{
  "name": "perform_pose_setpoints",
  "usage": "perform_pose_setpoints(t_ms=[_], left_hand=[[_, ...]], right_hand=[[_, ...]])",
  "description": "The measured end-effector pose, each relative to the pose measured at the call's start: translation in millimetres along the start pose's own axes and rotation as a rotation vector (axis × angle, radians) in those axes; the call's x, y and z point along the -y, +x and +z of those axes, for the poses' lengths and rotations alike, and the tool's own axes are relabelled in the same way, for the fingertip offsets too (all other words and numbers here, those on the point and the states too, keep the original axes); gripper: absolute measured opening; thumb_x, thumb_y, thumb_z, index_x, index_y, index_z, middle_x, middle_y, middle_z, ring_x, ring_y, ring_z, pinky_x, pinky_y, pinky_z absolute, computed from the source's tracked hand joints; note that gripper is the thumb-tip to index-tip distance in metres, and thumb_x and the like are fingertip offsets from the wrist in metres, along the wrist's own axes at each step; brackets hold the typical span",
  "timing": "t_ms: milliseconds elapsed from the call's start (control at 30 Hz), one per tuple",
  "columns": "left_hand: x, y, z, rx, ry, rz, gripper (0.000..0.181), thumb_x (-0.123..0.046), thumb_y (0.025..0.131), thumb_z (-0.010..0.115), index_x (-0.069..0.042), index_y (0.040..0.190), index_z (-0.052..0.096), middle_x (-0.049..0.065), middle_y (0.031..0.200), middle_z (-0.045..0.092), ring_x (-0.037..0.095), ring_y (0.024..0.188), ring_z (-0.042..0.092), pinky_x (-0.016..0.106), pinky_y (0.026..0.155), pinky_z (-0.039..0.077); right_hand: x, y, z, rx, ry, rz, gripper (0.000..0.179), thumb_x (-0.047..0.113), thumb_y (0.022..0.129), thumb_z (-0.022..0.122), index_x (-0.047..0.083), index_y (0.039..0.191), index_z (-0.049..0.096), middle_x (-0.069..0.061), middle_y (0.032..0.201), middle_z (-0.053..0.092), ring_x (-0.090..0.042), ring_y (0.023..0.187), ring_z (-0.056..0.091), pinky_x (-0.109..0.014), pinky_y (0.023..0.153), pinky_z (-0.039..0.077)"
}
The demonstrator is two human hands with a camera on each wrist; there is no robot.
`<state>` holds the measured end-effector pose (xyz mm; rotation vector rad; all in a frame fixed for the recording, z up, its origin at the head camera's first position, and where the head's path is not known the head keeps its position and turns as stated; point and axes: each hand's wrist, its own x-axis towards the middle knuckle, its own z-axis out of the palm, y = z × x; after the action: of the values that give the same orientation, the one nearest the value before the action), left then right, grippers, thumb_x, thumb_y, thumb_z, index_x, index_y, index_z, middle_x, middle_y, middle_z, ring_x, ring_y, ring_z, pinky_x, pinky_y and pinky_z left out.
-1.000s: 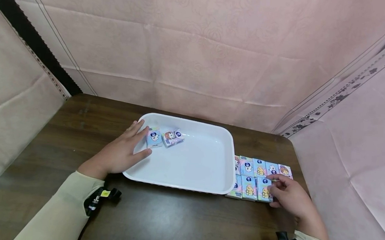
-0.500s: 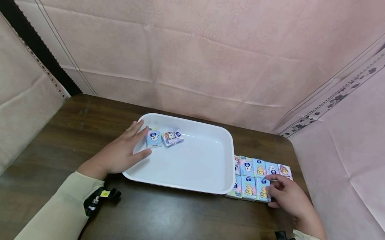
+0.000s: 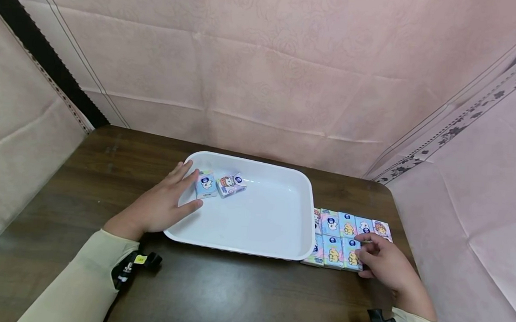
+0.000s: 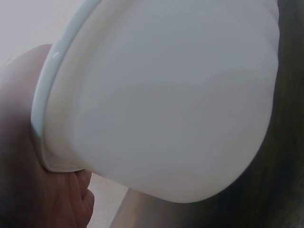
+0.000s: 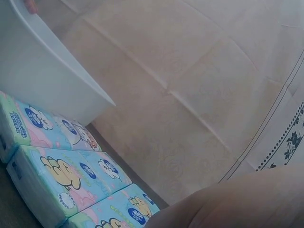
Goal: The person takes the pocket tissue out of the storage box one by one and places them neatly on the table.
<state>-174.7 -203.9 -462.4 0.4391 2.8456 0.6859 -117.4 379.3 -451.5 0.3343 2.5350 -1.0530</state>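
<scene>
A white plastic tray (image 3: 255,218) lies on the table, holding two small tissue packs near its left end, one blue (image 3: 206,184) and one purple (image 3: 232,185). My left hand (image 3: 163,200) rests on the tray's left rim, fingers stretched out. To the right of the tray, more cartoon-printed tissue packs (image 3: 333,251) lie side by side in two rows, the leftmost partly hidden by the tray. At the right end of the front row, my right hand (image 3: 385,260) holds a blue tissue pack (image 3: 351,254), fingers bent around its right part. The right wrist view shows the packs (image 5: 61,185) against the tray wall.
The dark wooden table (image 3: 235,294) extends in front of the tray and to its left. A pale pink cloth (image 3: 261,74) hangs behind and at both sides. Black camera mounts sit on both wrists.
My right hand has shifted slightly left with the end tissue pack, and the gap in the front row has narrowed. My left hand and the tray stay essentially in place.
</scene>
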Motion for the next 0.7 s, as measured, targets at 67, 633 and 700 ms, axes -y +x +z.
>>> perform_pose_setpoints(t_ms=[67,633,700], left_hand=[[0.3,0.0,0.1,0.001,0.001,0.000,0.095,-0.072,0.111,0.053,-0.023,0.182,0.015,-0.004,0.191,-0.012,0.035,0.179,-0.007,0.080,0.131,0.023],[0.8,0.0,-0.1,-0.002,-0.004,0.005,0.095,-0.072,0.111,0.054,-0.021,0.182,0.016,-0.002,0.192,-0.011,0.036,0.179,-0.006,0.081,0.130,0.023],[1.0,0.1,0.0,-0.003,-0.002,0.007,0.095,-0.072,0.111,0.054,-0.022,0.182,0.016,-0.002,0.192,-0.011,0.036,0.178,-0.006,0.081,0.130,0.024]], right_hand=[[0.2,-0.1,0.4,0.000,0.001,-0.002,0.044,0.012,0.113,0.068,0.005,0.155,0.057,-0.017,0.114,0.066,-0.027,0.093,0.069,-0.038,0.074,0.071],[-1.1,3.3,1.7,-0.006,-0.007,0.020,0.044,0.015,0.113,0.069,0.006,0.154,0.056,-0.016,0.117,0.069,-0.025,0.095,0.069,-0.038,0.076,0.072],[-1.1,3.3,1.5,-0.007,-0.009,0.021,0.044,0.015,0.112,0.070,0.006,0.153,0.056,-0.017,0.117,0.069,-0.025,0.095,0.070,-0.038,0.076,0.072]])
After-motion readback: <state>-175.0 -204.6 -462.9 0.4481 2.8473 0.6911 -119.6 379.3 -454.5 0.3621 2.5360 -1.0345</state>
